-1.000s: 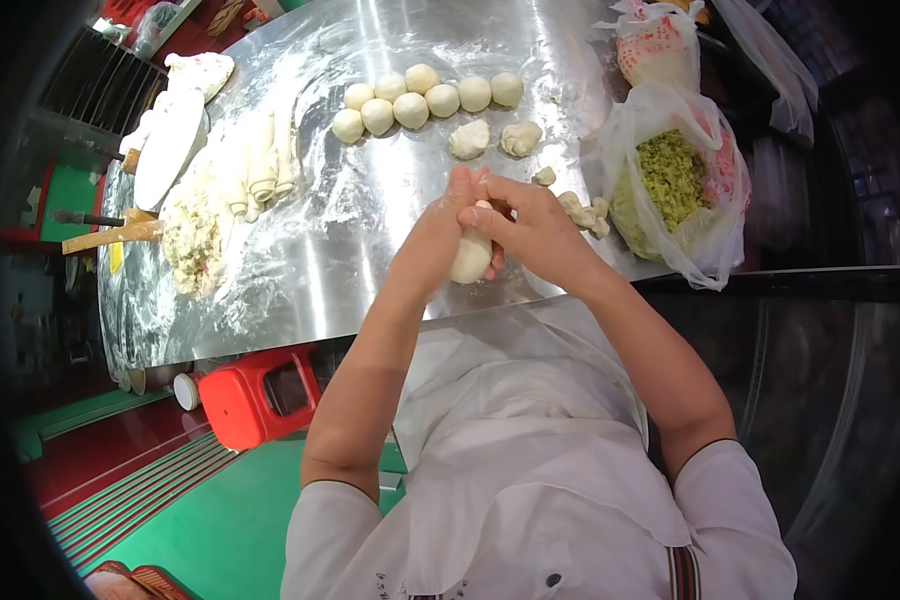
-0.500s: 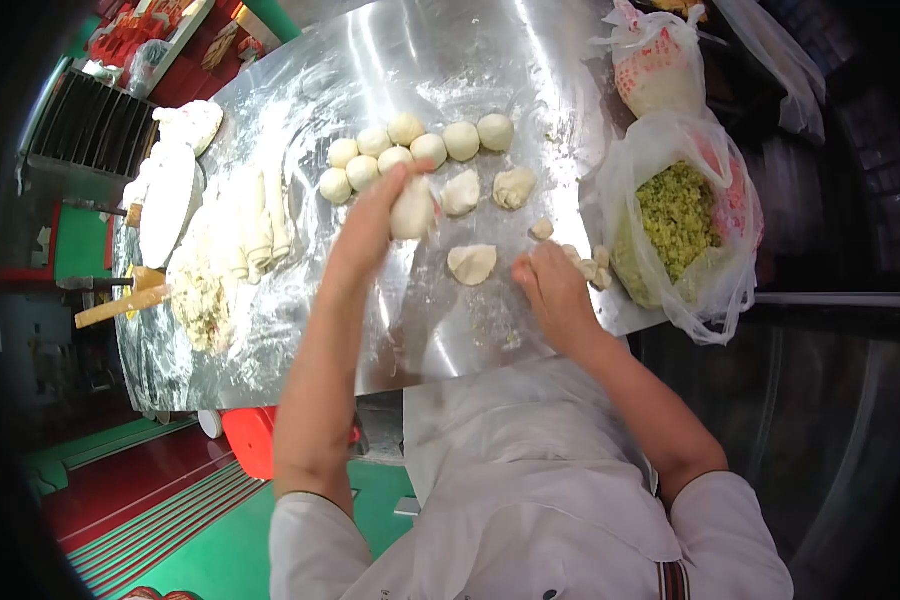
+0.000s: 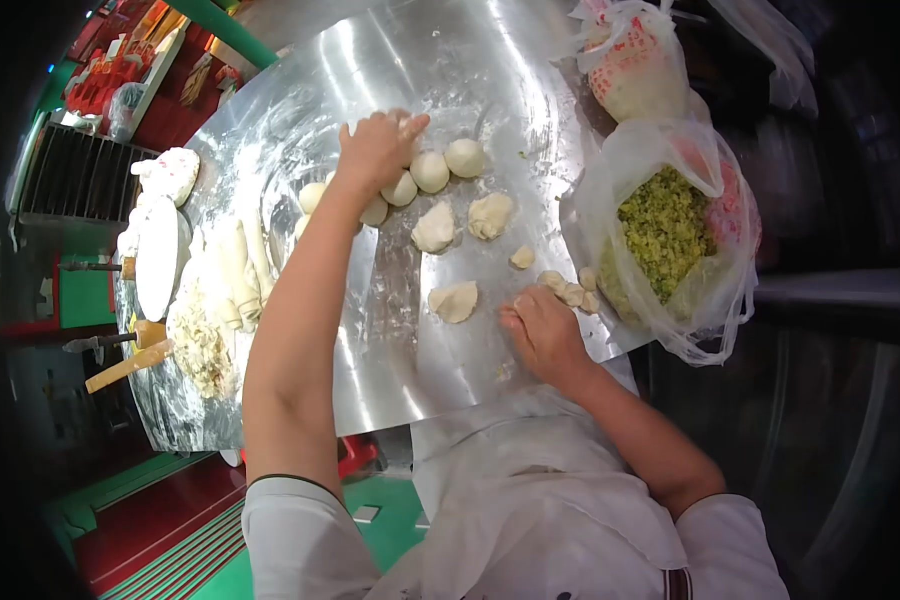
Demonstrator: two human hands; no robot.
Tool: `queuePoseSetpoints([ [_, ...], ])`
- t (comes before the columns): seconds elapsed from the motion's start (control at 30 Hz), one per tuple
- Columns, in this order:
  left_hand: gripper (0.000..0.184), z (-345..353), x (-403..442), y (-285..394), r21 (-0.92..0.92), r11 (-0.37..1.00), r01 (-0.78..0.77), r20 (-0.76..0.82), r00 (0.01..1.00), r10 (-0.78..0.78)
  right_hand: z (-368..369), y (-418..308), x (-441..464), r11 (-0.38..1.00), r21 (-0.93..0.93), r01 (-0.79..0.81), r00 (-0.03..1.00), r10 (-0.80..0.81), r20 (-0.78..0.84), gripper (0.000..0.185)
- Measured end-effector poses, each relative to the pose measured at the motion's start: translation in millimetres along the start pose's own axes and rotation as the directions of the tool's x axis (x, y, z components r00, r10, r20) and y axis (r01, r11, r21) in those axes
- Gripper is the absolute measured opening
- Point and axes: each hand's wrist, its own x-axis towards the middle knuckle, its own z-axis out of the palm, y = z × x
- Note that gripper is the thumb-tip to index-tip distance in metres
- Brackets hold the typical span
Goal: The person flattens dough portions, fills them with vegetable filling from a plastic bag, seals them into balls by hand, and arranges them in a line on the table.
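Note:
My left hand (image 3: 378, 148) reaches over the far row of smooth dough balls (image 3: 430, 172), closed over a dough ball; its fingertips are blurred and most of that ball is hidden beneath it. My right hand (image 3: 542, 328) is curled on the metal table at its near right; what its fingers hold, if anything, is hidden. Two rough dough lumps (image 3: 434, 228) lie in front of the row. A flattened dough piece (image 3: 454, 301) lies left of my right hand. Small dough bits (image 3: 567, 289) lie just beyond it, and a single bit (image 3: 521, 257) sits apart.
A plastic bag of green crumbly filling (image 3: 665, 230) stands at the right edge, with another tied bag (image 3: 635, 75) behind it. Dough rolls (image 3: 240, 270) and a shaggy dough mass (image 3: 202, 345) lie at left, near a wooden-handled tool (image 3: 128, 367). Flour dusts the metal table (image 3: 370, 350).
My left hand has moved away from me with the dough ball, over the far row. My right hand has stayed near the small dough bits. The whole view has shifted slightly.

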Motion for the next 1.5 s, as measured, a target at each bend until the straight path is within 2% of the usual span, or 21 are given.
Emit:
queuePoseSetpoints([
  [0.03, 0.042, -22, -19, 13, -0.248, 0.968, -0.035, -0.19, 0.982, -0.014, 1, 0, 0, 1.0, 0.009, -0.002, 0.999, 0.003, -0.034, 0.012],
  [0.13, 0.033, -51, -79, 34, -0.434, 0.9, -0.04, -0.15, 0.988, -0.028, 1, -1, 3, 1.0, 0.014, -0.022, 0.996, 0.024, -0.087, 0.013],
  [0.27, 0.027, -15, -128, 54, -0.308, 0.934, -0.182, -0.142, 0.979, 0.144, 0, -5, 3, 0.998, -0.039, -0.043, 0.997, 0.04, -0.061, 0.013],
  [0.37, 0.058, -6, -149, 58, -0.482, 0.873, -0.077, -0.096, 0.995, 0.035, 2, 3, -1, 1.0, -0.002, -0.027, 0.999, 0.027, -0.036, 0.012],
  [0.4, 0.058, -9, -159, 57, -0.483, 0.872, -0.075, -0.099, 0.995, 0.031, 1, 4, -2, 1.0, -0.003, -0.023, 0.999, 0.023, -0.032, 0.012],
  [0.47, 0.062, -52, -195, 77, -0.83, 0.527, 0.183, 0.049, 0.965, -0.258, -1, 0, -7, 1.0, 0.028, -0.014, 1.0, 0.014, -0.003, 0.011],
  [0.5, 0.054, -50, -217, 70, -0.88, 0.444, 0.168, 0.036, 0.957, -0.289, -3, -8, -7, 0.999, 0.031, -0.008, 1.0, 0.008, -0.005, 0.011],
  [0.6, 0.047, -26, -289, 47, -0.881, 0.448, 0.152, -0.018, 0.936, -0.352, -6, -34, -22, 0.991, 0.013, 0.136, 0.99, -0.137, 0.037, 0.013],
  [0.67, 0.038, -4, -321, 38, -0.572, 0.798, 0.188, -0.081, 0.956, -0.282, 5, -33, -31, 0.956, -0.057, 0.288, 0.94, -0.271, 0.207, 0.016],
  [0.8, 0.032, -31, -307, 31, -0.653, 0.712, 0.257, 0.068, 0.957, -0.282, 23, -22, -28, 0.98, -0.15, 0.133, 0.983, -0.111, 0.148, 0.016],
  [0.87, 0.038, -28, -276, 28, -0.503, 0.849, 0.16, -0.127, 0.958, -0.256, 25, -23, -10, 0.978, -0.125, 0.169, 0.979, -0.152, 0.134, 0.014],
  [0.9, 0.049, 5, -272, 42, -0.204, 0.974, 0.095, -0.143, 0.982, -0.126, 24, -27, -8, 0.978, -0.125, 0.169, 0.979, -0.153, 0.132, 0.014],
  [1.0, 0.058, 10, -297, 69, -0.022, 0.998, 0.053, -0.061, 0.997, -0.054, 24, -21, -5, 0.96, -0.215, 0.177, 0.974, -0.139, 0.178, 0.012],
  [1.07, 0.061, 17, -297, 54, 0.11, 0.991, 0.075, -0.06, 0.996, -0.068, 27, -2, -20, 0.928, -0.28, 0.247, 0.969, -0.242, 0.055, 0.011],
  [1.17, 0.061, 20, -288, 43, 0.063, 0.991, 0.117, -0.086, 0.99, -0.111, 7, -24, -9, 0.888, -0.394, 0.238, 0.97, -0.2, 0.136, 0.013],
  [1.23, 0.062, 9, -289, 43, -0.005, 0.995, 0.099, -0.046, 0.994, -0.099, -3, -39, 0, 0.889, -0.374, 0.265, 0.957, -0.29, -0.01, 0.009],
  [1.3, 0.063, 5, -295, 32, -0.034, 0.996, 0.08, -0.017, 0.997, -0.081, -39, -40, 6, 0.899, -0.382, 0.216, 0.969, -0.245, -0.027, 0.013],
  [1.37, 0.064, 8, -305, 15, -0.643, 0.76, 0.098, -0.041, 0.986, -0.162, -91, -32, 15, 0.9, -0.419, 0.122, 0.989, -0.148, -0.029, 0.017],
  [1.4, 0.064, 1, -311, 20, -0.648, 0.756, 0.092, -0.046, 0.986, -0.159, -121, -20, 24, 0.884, -0.462, 0.075, 0.995, -0.097, -0.025, 0.017],
  [1.47, 0.052, -25, -323, 29, -0.389, 0.86, 0.33, 0.118, 0.944, -0.309, -157, 25, 37, 0.743, -0.661, -0.105, 0.986, 0.162, 0.025, 0.028],
  [1.5, 0.052, -26, -326, 30, -0.389, 0.861, 0.327, 0.115, 0.945, -0.307, -164, 51, 39, 0.742, -0.662, -0.106, 0.987, 0.16, 0.022, 0.028],
])
